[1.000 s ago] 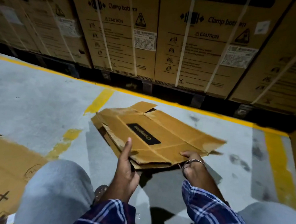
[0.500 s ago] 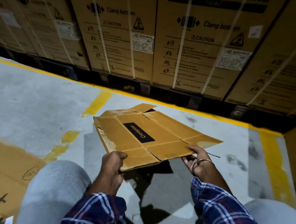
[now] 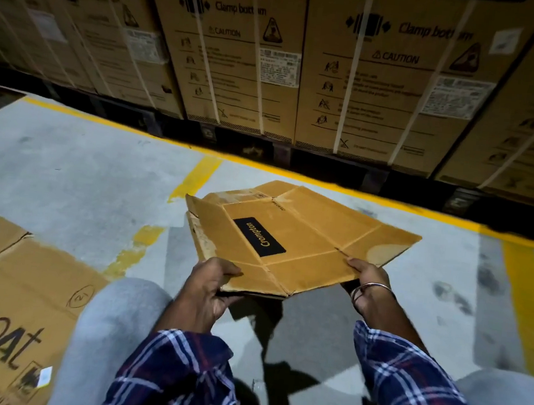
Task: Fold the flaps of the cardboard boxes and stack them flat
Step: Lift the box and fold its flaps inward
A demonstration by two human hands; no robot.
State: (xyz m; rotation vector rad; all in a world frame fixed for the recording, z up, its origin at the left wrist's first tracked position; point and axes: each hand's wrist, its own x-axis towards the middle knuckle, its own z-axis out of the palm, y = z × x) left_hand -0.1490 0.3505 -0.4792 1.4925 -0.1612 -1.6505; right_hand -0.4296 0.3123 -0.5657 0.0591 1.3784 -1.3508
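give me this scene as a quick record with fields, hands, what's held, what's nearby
held item: flattened cardboard box with a black label, lifted above the floor
left hand: grips the box's near left corner
right hand: holds the box's near right edge, bangle on the wrist
nearby: second flat cardboard box lying on the floor at the left
floor: grey concrete floor with yellow lines
background: row of large strapped cartons

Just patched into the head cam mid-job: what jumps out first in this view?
Dead centre, a flattened Crompton cardboard box is held above the grey floor, the left hand with its grip on the near edge and the right hand on the right side. A flat boat carton lies at lower left. Across the back stands a wall of strapped cartons marked Clamp bottom, behind a yellow floor line.
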